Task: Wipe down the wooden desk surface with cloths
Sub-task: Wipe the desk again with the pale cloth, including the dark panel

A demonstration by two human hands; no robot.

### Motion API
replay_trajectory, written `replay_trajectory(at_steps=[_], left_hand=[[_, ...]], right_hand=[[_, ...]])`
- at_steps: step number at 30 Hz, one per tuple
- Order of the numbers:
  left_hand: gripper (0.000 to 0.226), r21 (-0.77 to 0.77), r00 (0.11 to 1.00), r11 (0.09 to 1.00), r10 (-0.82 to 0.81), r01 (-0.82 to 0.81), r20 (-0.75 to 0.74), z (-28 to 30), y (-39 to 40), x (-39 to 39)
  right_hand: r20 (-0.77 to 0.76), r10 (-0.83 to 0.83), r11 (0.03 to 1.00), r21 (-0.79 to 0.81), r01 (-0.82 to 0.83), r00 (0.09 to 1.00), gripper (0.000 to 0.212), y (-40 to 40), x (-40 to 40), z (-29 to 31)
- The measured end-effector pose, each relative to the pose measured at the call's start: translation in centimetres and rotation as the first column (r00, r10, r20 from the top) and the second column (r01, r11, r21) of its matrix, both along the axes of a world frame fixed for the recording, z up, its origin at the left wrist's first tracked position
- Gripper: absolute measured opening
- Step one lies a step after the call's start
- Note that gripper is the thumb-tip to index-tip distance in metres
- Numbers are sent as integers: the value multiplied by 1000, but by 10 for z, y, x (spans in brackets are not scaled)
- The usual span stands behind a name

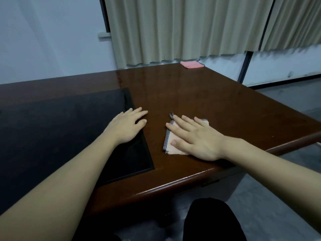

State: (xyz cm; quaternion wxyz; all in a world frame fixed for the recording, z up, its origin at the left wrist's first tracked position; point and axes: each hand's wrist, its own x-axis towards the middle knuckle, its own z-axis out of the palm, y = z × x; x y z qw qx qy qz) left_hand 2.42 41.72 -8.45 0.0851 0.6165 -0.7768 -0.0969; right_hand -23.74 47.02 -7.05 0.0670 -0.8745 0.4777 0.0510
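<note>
The dark brown wooden desk [199, 94] fills the middle of the view. My right hand [196, 138] lies flat with straight fingers on a folded pale pink cloth [171, 146] with a grey checked edge, pressing it onto the wood near the front edge. My left hand [126, 126] rests flat, fingers spread, across the right border of the black inlaid pad [60, 133], its fingertips touching the wood. A second, brighter pink cloth [192, 64] lies folded at the desk's far corner, well out of reach of both hands.
Beige curtains [182, 28] hang behind the desk's far edge. A white wall [43, 40] is at the left. Grey floor [286, 180] lies to the right and in front. My dark-clothed knee [212, 221] shows below the desk's rounded front edge.
</note>
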Motion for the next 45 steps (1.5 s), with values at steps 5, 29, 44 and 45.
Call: replay_trajectory(at_steps=[5, 29, 44, 45], left_hand=[[50, -2, 1000, 1000, 2, -2, 8, 0, 1, 2], [49, -26, 1000, 1000, 4, -5, -21, -1, -3, 3], [51, -22, 1000, 1000, 2, -1, 26, 1, 2, -1], [51, -22, 1000, 1000, 2, -2, 27, 1, 2, -2]], right_hand=[[2, 17, 1000, 18, -17, 1000, 64, 16, -10, 1], [4, -330, 944, 6, 330, 944, 67, -144, 10, -1], [20, -35, 999, 11, 35, 999, 78, 42, -12, 4], [26, -39, 999, 7, 39, 999, 79, 48, -16, 2]])
